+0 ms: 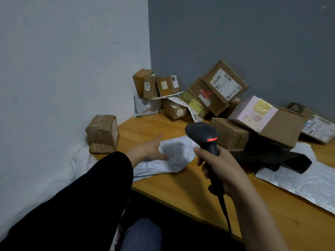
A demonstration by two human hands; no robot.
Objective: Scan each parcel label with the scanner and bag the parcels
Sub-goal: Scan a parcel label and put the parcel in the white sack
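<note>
My right hand (220, 169) grips the handle of a black corded scanner (203, 134), whose red light is lit; its head points down at a white soft mailer parcel (174, 156) on the wooden table (190, 192). My left hand (150, 151), fingers spread, rests on the left end of that mailer. A heap of brown cardboard parcels (224, 84) with printed labels is piled in the far corner. At the table's left end a taped brown parcel (102, 133) stands against the wall, over a white bag (79, 163).
A black plastic bag (275, 156) lies under the boxes to the right of the scanner. A silver-white flat mailer (299, 180) covers the right part of the table. Walls close the left and far sides. My knee (143, 234) is below the table edge.
</note>
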